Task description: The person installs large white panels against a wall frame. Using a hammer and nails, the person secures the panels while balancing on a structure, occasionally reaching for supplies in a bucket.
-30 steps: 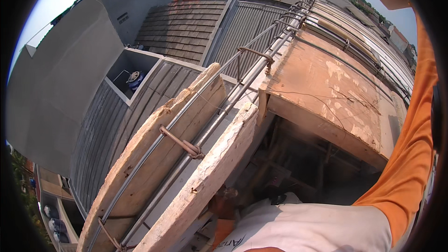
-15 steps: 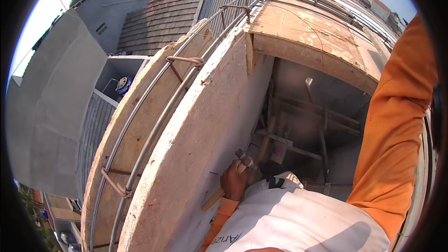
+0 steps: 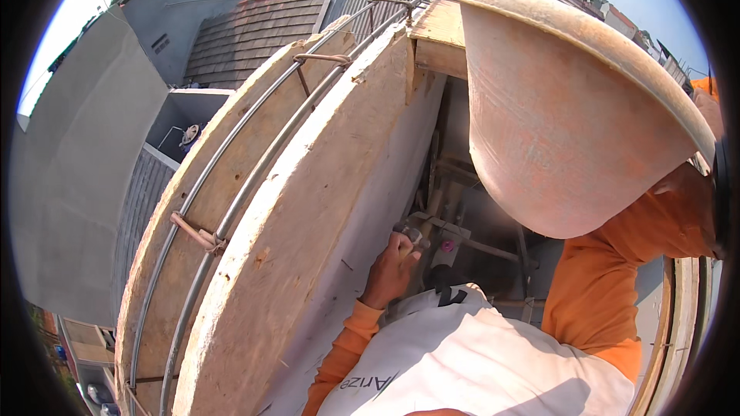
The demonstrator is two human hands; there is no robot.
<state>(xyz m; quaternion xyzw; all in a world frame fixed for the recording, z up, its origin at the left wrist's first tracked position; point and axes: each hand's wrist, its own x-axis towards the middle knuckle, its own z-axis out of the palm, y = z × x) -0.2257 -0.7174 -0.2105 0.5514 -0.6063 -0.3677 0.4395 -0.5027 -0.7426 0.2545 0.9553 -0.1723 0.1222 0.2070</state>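
Observation:
My left hand (image 3: 388, 271) is closed around a hammer (image 3: 412, 236) beside the inner face of the formwork panel (image 3: 289, 208). The hammer's head shows above my fist; most of its handle is hidden. A large pinkish-white tub (image 3: 574, 119), dusty, with a wide pale rim and a rounded bottom, fills the upper right. Under its right rim, in shadow, is my right hand (image 3: 682, 183), bent inward at the end of the orange sleeve. Its fingers are mostly hidden, but it appears to grip the tub.
Steel rebar (image 3: 258, 177) with bent ties runs between the panels on my left. Below is a deep, dim shaft with timber braces (image 3: 478, 243). A plywood board (image 3: 438, 35) lies partly behind the tub. Beyond the tub's rim is a strip of orange cloth (image 3: 703, 86). Neighbouring roofs (image 3: 239, 35) lie past the formwork.
The tub has come down into view from the top right, covering most of the plywood. My right arm has lowered and bent. My left hand, still on the hammer, has risen slightly.

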